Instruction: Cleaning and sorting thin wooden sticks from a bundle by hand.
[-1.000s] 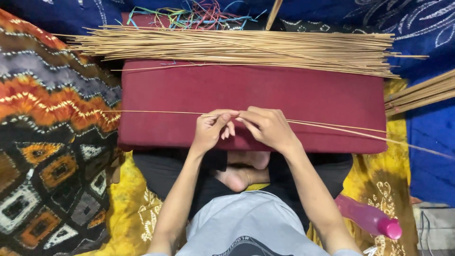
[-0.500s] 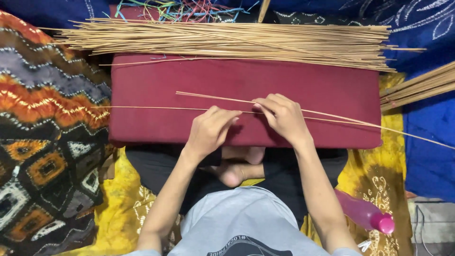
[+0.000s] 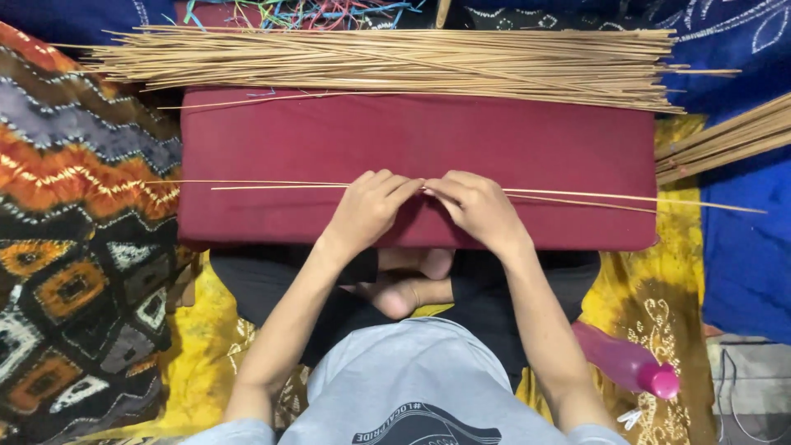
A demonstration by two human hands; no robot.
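a maroon cushion [image 3: 412, 140] lies across the middle of the view and serves as the landmark. along its far edge rests a wide heap of tan sticks [image 3: 387, 62], laid side to side. beyond that heap, a tangle of coloured strings [image 3: 305, 12] shows at the top. to the right of the cushion, a second bundle of sticks [image 3: 729, 140] slants over a blue patterned cloth [image 3: 746, 247]. to the cushion's left spreads a zigzag-patterned blanket [image 3: 74, 247] in orange, black and grey. nearer than the cushion, a yellow cloth [image 3: 659, 305] covers the floor, and a pink bottle [image 3: 630, 367] lies on it at the lower right.
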